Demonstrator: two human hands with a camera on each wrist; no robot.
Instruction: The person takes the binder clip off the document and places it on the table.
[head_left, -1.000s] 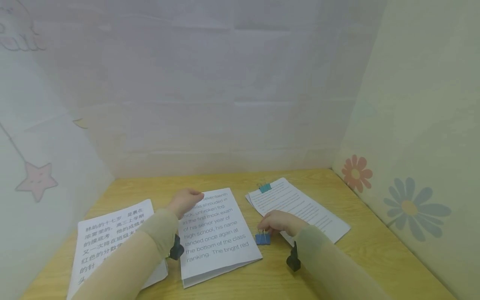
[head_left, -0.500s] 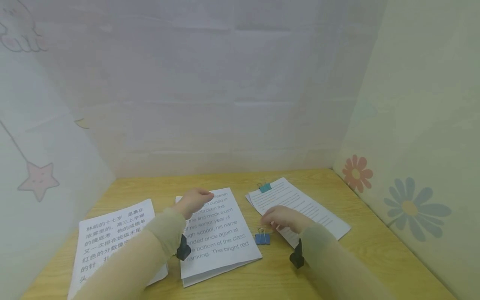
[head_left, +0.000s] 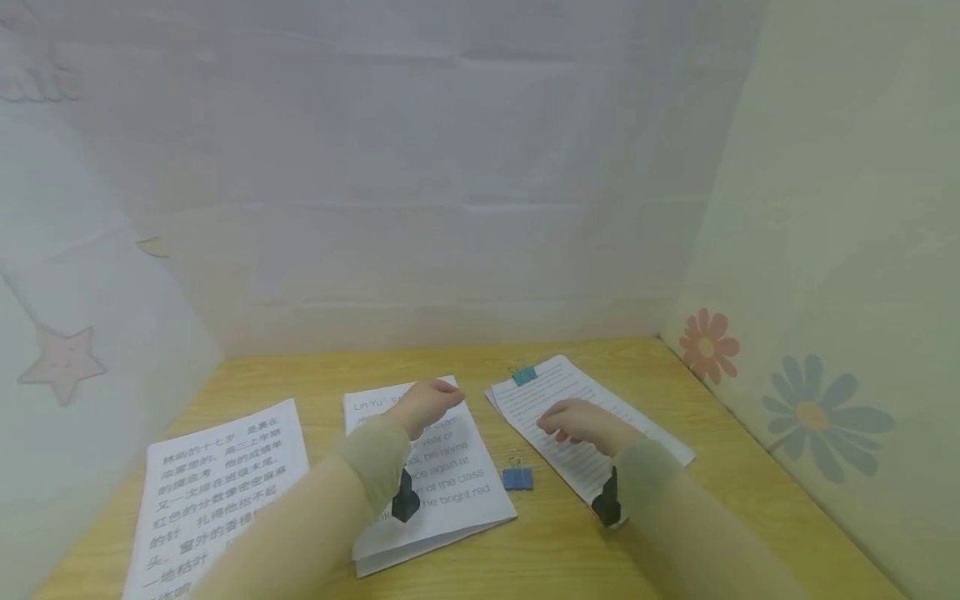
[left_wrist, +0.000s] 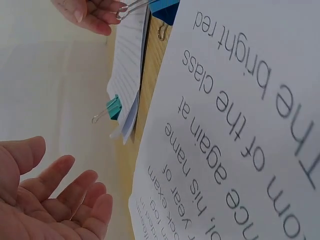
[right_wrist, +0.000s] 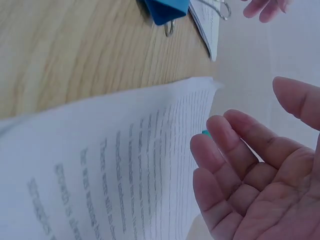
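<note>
My left hand (head_left: 426, 407) hovers over the middle stack of printed paper (head_left: 442, 510), its fingers loosely bent and holding nothing; the left wrist view shows the empty palm (left_wrist: 45, 210). Over the right-hand stack of paper (head_left: 637, 435) is my right hand (head_left: 588, 425), also empty, fingers slightly curved in the right wrist view. A blue binder clip (head_left: 517, 478) rests on the table between the two stacks, wire handles pointing away from me. A teal binder clip (head_left: 524, 377) grips the upper left corner of the right-hand stack.
Another stack with large Chinese print (head_left: 210, 492) lies at the left, partly covered by the left sleeve (head_left: 315, 517). All stacks lie on a wooden table (head_left: 562, 550). Pale walls with flower and star pictures close off the back and sides.
My left hand has left the top left edge of the middle stack and moved right across it. My right hand has drawn away from the blue binder clip, up and right.
</note>
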